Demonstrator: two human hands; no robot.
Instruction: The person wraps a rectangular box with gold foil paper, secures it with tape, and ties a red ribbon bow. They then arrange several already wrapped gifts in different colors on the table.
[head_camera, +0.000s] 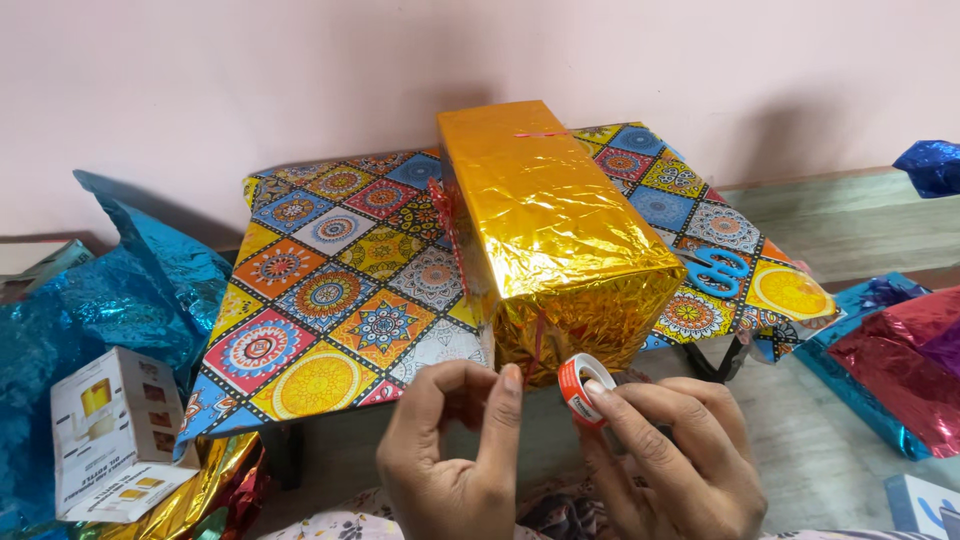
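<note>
1. the right hand (670, 450) holds a small roll of tape (583, 388) with an orange-red rim, its grip pinched on the roll between thumb and fingers, just off the near edge of the table (300, 290).
2. the left hand (455, 450) is up beside it, thumb and forefinger pressed nearly together close to the roll, as if on the tape's free end; whether a strip is actually between them is too fine to tell.
3. the roll looks light and stiff, easy to hold by its rim; the tape itself is likely thin, sticky and prone to folding on itself, so it is best taken at the very end.
4. just beyond the hands stands a box wrapped in gold foil (550, 230), running from the near edge toward the far edge of the table. the foil is crinkled and shiny, probably slippery and easily torn; the flat sides are the safer place to hold it. a thin red ribbon or strip shows on its left side and top.
5. the table is covered by a bright patterned sheet (330, 290). blue-handled scissors (720, 270) lie near its right edge, close to the box.
6. off the left edge: crumpled blue foil (120, 300), a small white carton (110, 430), and more gold foil (210, 490) under it.
7. off the right edge: red foil (900, 350) and blue foil on the floor.
8. nothing stands between the hands and the box's near end.
</note>
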